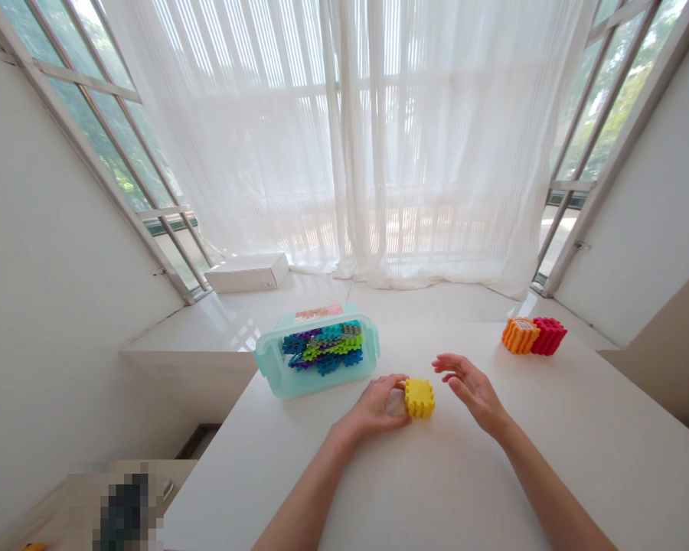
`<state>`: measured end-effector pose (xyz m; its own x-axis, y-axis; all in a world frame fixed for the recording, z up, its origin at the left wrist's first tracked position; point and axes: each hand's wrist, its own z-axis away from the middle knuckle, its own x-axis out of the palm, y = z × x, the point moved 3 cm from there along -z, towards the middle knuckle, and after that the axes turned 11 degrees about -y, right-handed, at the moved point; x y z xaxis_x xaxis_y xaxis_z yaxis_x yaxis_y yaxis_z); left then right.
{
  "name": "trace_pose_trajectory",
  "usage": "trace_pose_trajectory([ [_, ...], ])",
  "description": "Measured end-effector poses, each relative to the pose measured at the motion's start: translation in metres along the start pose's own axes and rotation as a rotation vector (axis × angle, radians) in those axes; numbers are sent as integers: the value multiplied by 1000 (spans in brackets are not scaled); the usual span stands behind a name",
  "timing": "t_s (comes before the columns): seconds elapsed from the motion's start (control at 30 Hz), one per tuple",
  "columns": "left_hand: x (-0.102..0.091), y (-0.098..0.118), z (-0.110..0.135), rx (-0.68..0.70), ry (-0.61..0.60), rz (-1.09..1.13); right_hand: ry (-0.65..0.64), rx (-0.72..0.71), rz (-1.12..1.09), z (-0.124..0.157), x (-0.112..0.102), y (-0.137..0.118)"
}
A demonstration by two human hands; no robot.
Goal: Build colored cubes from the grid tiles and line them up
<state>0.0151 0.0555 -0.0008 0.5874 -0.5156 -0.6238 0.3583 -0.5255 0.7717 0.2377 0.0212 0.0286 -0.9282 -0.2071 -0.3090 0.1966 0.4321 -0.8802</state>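
Although two labels show, neither reads at this res: paper label (318, 312) on lid of clear tub (315, 379), small tag (524, 324) on orange block (517, 337).

L hand (372, 409): fingers curled, partly closed, tips on L face of yellow block (419, 398); firm grip or mere contact, can't tell. R hand (471, 389): open, fingers spread & slightly bent, palm down, just R of block, not touching it.

Block: squarish, bright yellow, prob. plastic, notched edges, on white table (436, 490) btw the hands.

Tub: near block, to its far L. Aqua tint, snap latches, packed w/ blue, green, purple & teal notched pieces.

Orange block & red block (548, 335): touching each other, well to far R of yellow block, by table edge.

Farther out past yellow block: white carton (246, 273) on glossy white ledge (436, 302), far L; sheer white curtain (413, 138) & window (608, 99) behind.
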Motion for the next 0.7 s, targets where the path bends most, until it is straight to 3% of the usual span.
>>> trace_pose_trajectory([
  [0.27,2,6,-10,-31,6,-66,153,-76,0,3,-2,-17],
  [0.37,6,7,-22,-44,25,-84,134,-76,10,4,4,-21],
  [0.57,19,1,-65,-63,28,-147,-39,-135,146,1,34,-23],
  [0.7,32,3,-107,-113,26,-181,-23,-180,193,0,46,-21],
])
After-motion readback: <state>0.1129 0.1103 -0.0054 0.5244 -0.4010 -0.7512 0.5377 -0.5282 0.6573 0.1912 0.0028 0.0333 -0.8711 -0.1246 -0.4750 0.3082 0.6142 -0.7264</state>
